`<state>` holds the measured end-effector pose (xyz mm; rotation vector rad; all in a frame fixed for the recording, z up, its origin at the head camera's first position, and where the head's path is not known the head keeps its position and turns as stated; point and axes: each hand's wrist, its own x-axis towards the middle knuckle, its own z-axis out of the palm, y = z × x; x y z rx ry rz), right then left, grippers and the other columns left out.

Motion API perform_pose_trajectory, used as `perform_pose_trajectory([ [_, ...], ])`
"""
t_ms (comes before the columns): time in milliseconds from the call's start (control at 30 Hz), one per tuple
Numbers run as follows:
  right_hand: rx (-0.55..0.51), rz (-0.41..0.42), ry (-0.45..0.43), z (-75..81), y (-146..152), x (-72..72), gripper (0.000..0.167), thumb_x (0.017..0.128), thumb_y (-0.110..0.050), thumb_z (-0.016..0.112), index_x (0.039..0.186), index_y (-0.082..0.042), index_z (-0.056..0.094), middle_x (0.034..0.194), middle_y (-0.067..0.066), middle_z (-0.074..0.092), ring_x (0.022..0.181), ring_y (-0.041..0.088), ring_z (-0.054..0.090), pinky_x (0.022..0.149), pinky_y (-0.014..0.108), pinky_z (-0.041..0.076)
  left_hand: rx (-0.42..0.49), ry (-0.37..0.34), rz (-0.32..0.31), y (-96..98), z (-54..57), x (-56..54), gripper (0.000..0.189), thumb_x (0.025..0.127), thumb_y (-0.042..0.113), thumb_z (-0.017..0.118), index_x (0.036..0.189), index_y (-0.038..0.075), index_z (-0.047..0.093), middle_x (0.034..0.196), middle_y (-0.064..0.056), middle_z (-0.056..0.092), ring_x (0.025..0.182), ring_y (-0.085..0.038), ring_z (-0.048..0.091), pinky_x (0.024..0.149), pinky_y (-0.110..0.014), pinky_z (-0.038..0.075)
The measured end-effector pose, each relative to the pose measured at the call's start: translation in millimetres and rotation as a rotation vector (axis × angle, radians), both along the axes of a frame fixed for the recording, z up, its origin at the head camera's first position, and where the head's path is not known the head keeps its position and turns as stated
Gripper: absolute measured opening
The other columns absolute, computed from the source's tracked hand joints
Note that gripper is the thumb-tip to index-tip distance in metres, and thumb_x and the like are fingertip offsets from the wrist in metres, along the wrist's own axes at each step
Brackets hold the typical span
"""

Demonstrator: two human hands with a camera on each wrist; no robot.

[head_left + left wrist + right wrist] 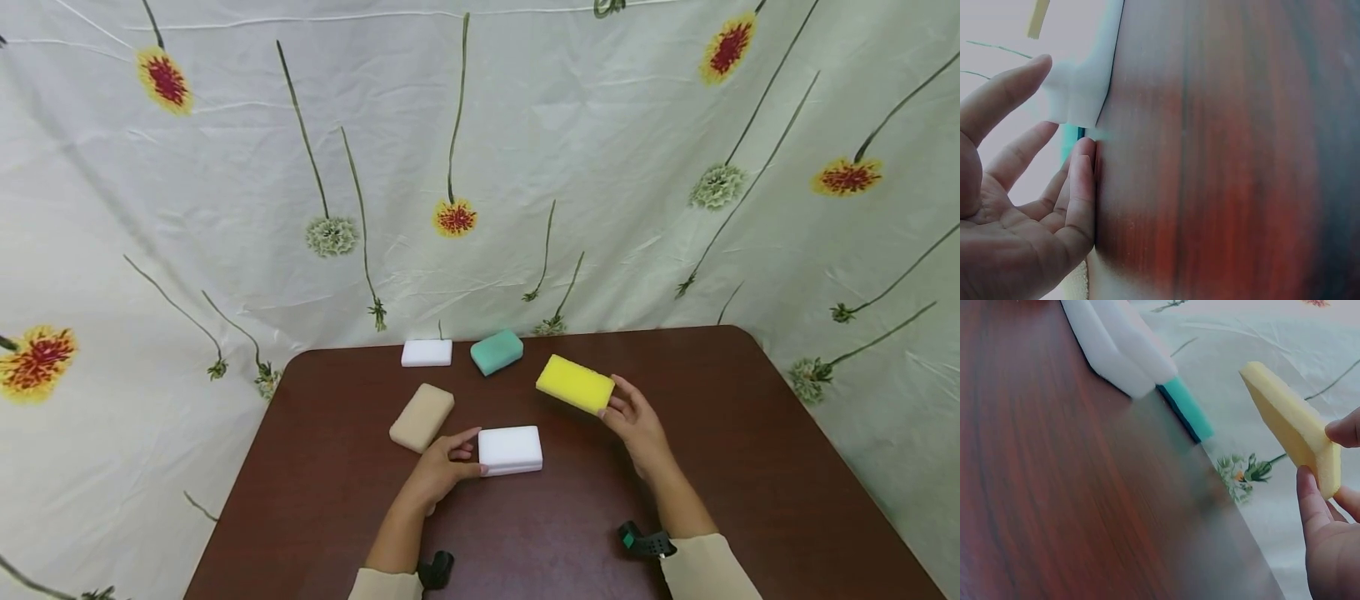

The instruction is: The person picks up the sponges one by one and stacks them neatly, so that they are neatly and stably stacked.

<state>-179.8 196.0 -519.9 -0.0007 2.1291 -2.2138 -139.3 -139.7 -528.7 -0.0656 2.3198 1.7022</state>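
In the head view my left hand has thumb and index finger at two corners of a white sponge block, pinching its left end. A seam along its side gives it the look of two stacked layers. My right hand pinches a yellow sponge by its right end, thumb on one side and fingers on the other. The right wrist view shows this yellow sponge raised above the table, tilted. Beyond my left hand lies a beige sponge, flat on the table.
At the far table edge lie another white block and a green sponge, side by side. The dark brown table has rounded far corners. A pale cloth with printed flowers hangs behind it.
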Motion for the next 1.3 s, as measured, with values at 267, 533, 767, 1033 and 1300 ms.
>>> perform_pose_trajectory([
  [267,-0.019,0.086,0.023,-1.4,-11.3,6.5,0.075,0.095,-0.001,0.064,0.16,-0.008,0.026,0.144,0.023,0.047,0.113,-0.001,0.062,0.094,0.015,0.051,-0.017,0.001,0.011,0.5,-1.2,-0.9,0.069,0.078,0.011,0.085,0.142,0.014,0.06,0.123,-0.015,0.058,0.114,-0.027,0.056,0.087,-0.029,0.048],
  [533,-0.041,0.198,0.063,-6.1,-23.4,11.3,0.074,0.094,0.002,0.063,0.158,-0.001,0.026,0.141,0.024,0.049,0.111,0.004,0.065,0.094,0.018,0.052,-0.037,-0.003,0.003,0.5,-2.4,-2.8,0.068,0.079,0.012,0.085,0.142,0.016,0.06,0.122,-0.013,0.058,0.114,-0.026,0.056,0.088,-0.03,0.048],
  [767,-0.059,0.326,0.059,-5.7,-34.1,16.2,0.077,0.095,-0.002,0.065,0.159,0.001,0.022,0.143,0.032,0.045,0.111,0.006,0.067,0.094,0.021,0.053,-0.047,-0.003,0.002,0.8,-3.3,-3.4,0.067,0.079,0.014,0.085,0.142,0.019,0.061,0.124,-0.013,0.058,0.114,-0.026,0.056,0.088,-0.031,0.048],
  [1033,-0.055,0.435,0.054,-10.1,-45.0,19.8,0.076,0.095,-0.002,0.066,0.158,0.003,0.022,0.144,0.037,0.043,0.113,0.007,0.066,0.093,0.023,0.055,-0.034,-0.01,-0.001,0.6,-2.9,-1.7,0.068,0.08,0.015,0.085,0.143,0.019,0.06,0.126,-0.014,0.056,0.116,-0.027,0.055,0.091,-0.037,0.05],
  [1300,0.016,0.46,0.049,-13.9,-48.8,20.6,0.071,0.097,-0.007,0.065,0.158,-0.003,0.03,0.133,0.031,0.055,0.109,0.01,0.064,0.09,0.024,0.055,-0.034,-0.02,-0.002,1.4,-4.9,-1.1,0.074,0.078,0.015,0.085,0.146,0.016,0.056,0.126,-0.014,0.055,0.116,-0.027,0.055,0.093,-0.041,0.05],
])
